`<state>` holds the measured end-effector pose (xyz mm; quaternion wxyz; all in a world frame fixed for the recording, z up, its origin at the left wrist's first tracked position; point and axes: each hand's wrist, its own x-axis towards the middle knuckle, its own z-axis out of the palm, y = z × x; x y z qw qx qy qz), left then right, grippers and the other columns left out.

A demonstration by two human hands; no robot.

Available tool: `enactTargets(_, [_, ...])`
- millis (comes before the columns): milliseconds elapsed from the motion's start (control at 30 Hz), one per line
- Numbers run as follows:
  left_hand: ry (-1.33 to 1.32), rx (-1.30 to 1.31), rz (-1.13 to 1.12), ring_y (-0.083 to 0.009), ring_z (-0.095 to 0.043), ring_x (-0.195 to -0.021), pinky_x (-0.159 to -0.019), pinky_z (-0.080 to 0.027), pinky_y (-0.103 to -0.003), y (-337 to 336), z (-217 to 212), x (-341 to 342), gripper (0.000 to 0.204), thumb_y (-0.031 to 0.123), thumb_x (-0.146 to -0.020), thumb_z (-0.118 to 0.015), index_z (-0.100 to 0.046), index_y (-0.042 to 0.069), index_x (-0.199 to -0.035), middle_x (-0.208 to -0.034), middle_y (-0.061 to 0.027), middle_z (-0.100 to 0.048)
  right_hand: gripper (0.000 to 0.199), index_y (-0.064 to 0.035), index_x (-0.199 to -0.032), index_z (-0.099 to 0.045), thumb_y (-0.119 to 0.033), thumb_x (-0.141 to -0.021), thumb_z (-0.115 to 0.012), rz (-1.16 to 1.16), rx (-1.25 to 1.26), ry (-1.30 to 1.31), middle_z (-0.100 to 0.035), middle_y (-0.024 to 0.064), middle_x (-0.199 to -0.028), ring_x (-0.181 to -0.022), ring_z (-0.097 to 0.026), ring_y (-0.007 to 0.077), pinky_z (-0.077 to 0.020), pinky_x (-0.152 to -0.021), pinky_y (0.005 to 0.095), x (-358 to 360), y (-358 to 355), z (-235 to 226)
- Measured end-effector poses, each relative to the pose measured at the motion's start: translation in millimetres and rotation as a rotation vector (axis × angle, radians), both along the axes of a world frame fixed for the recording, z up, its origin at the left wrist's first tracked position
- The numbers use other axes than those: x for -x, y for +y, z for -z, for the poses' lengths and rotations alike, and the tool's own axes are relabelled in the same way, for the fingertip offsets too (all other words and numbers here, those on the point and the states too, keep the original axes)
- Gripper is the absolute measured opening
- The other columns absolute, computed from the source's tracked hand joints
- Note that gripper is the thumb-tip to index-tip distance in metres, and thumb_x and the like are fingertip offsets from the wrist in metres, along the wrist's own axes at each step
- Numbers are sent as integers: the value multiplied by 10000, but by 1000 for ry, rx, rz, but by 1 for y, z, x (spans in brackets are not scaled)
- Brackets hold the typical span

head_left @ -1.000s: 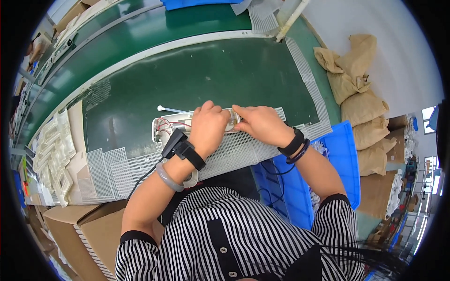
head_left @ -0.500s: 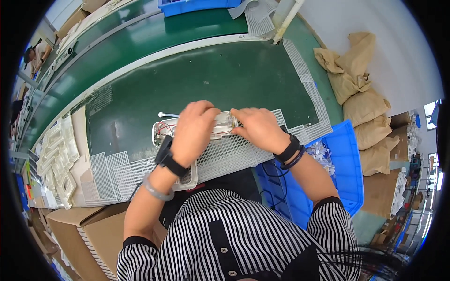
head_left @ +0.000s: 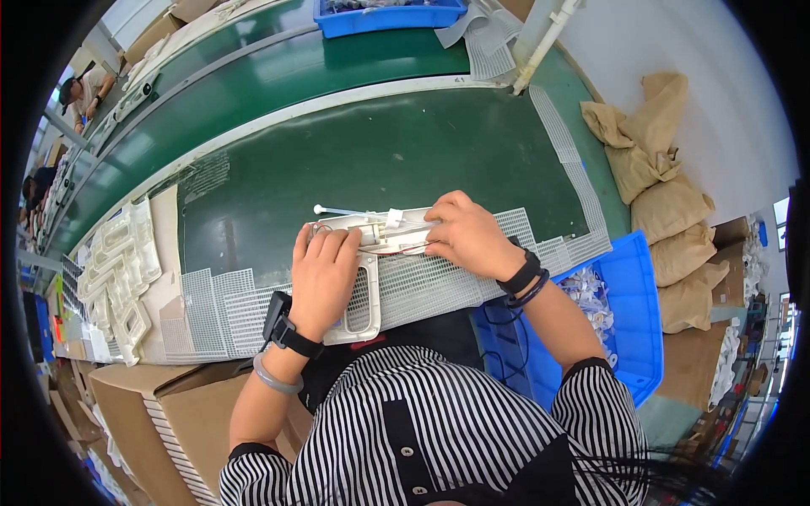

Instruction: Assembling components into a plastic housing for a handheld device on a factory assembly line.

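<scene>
A long white plastic housing [head_left: 413,226] lies open side up on the bench's white mesh, with thin red wires and small inner parts showing. Its handle loop [head_left: 374,305] extends toward me. The fingers of my left hand [head_left: 325,274] curl over the left end of the housing, hiding part of the wiring. At the right end, my right hand [head_left: 474,238] grips the edge with thumb and fingers. Just beyond the housing lies a thin rod with a round white tip [head_left: 319,209].
Similar white plastic housings [head_left: 114,270] are piled on the left. A blue bin [head_left: 633,312] of small white parts stands by my right forearm. Cardboard boxes [head_left: 126,413] sit at lower left, paper sacks [head_left: 671,207] at right. A co-worker [head_left: 84,94] is at far left.
My left hand has drawn back toward me, uncovering the middle of the housing and the handle loop. My right hand stays at the right end. The whole view has shifted slightly.
</scene>
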<state>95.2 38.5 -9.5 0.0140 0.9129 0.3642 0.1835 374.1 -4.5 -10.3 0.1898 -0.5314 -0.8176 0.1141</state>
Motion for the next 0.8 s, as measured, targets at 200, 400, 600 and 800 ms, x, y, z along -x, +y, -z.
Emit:
enactTargets(200, [-90, 95, 58, -304, -601, -1143, -1159, -372, -530, -4, 11, 18, 384, 160, -861, -735, -644, 54, -1219, -1185, -93, -655, 150, -96, -886, -773, -242, -853, -787, 35, 52, 163, -695, 34, -1144, -1171, -552, 263, -506, -956, 380, -7, 4, 10])
enactTargets(400, [-2, 49, 86, -313, -558, -1242, -1175, -353, -527, -9, 13, 18, 432, 267, -887, -722, -648, 52, -1255, -1244, -109, -642, 139, -131, -969, -766, -183, -840, -775, 123, 42, 232, -704, -20, -1066, -1108, -563, 237, -529, -901, 361, 3, 0, 8])
enactTargets(600, [59, 72, 86, -315, -529, -1278, -1193, -325, -527, -9, 9, 18, 453, 285, -900, -702, -635, 48, -1281, -1274, -115, -629, 119, -148, -948, -762, -145, -830, -760, 117, -54, 204, -693, -31, -1053, -1094, -566, 229, -547, -876, 358, 6, -1, 12])
enactTargets(800, [47, 73, 79, -345, -506, -1283, -1181, -334, -543, -11, 10, 17, 444, 255, -877, -724, -642, 51, -1263, -1311, -131, -574, 98, -120, -910, -768, -127, -813, -752, 75, -155, 105, -687, -2, -1085, -1127, -566, 241, -553, -876, 374, 6, -2, 22])
